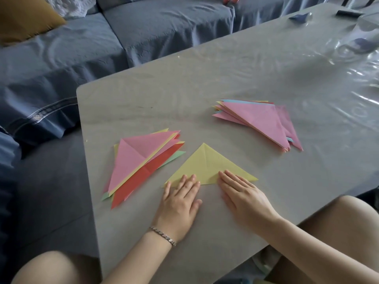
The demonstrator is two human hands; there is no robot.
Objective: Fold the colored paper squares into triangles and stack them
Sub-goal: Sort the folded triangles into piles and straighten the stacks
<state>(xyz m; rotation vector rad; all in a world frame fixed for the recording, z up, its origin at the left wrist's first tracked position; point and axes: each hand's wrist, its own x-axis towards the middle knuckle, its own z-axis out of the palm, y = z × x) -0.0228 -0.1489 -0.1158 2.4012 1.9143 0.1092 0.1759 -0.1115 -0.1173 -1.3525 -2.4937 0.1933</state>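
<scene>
A yellow paper triangle lies flat on the grey table, its long folded edge toward me. My left hand presses its near left corner with straight fingers. My right hand lies flat on the fold's right part, fingertips near the middle. To the left sits a loose pile of folded papers, pink on top with yellow, red and green under it. At the right rests a stack of triangles, pink on top.
A blue sofa with a mustard cushion runs along the table's left and far sides. Clear plastic sheeting and small dark objects lie at the far right. My knees flank the near edge.
</scene>
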